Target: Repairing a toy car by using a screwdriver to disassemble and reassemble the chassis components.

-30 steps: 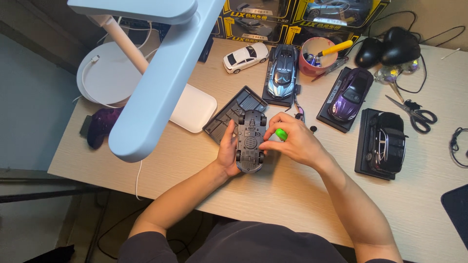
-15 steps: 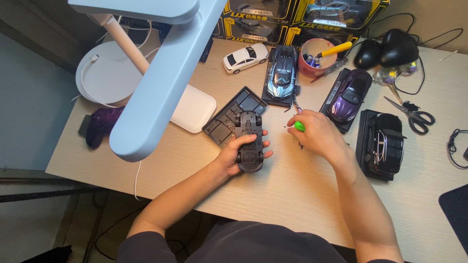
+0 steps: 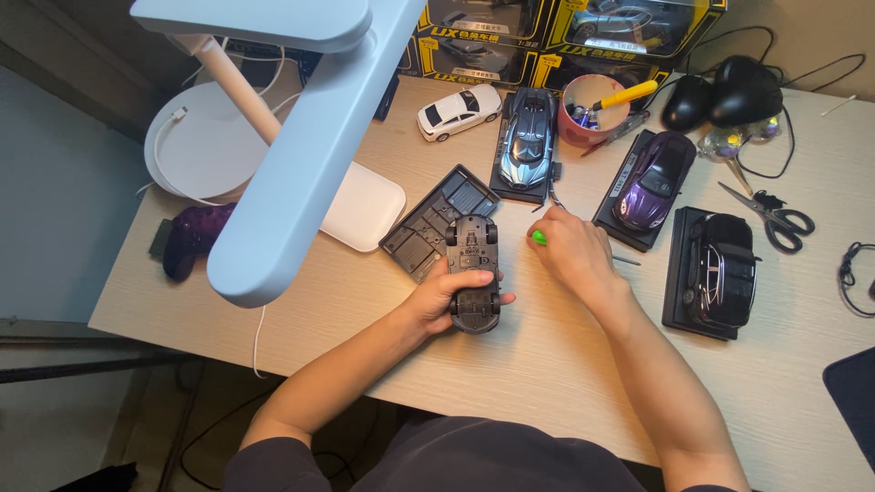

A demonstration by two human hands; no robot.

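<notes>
One toy car (image 3: 474, 273) lies belly-up on pale wood desk (image 3: 510, 383), long axis running near edge to far edge. Left hand (image 3: 447, 296) fingers curled round its near end; right hand (image 3: 572, 255) just beside, fingers pinched on green-handled screwdriver (image 3: 540, 237). Free desk toward near edge; far side crowded w/ model cars.

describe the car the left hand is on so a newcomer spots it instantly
Start at the big pale-blue desk lamp arm over the light wooden desk. Just right of its lower end, the left hand grips a dark grey toy car. Unlike the other model cars, it lies upside down, underside and four wheels showing, off any display base.
</notes>
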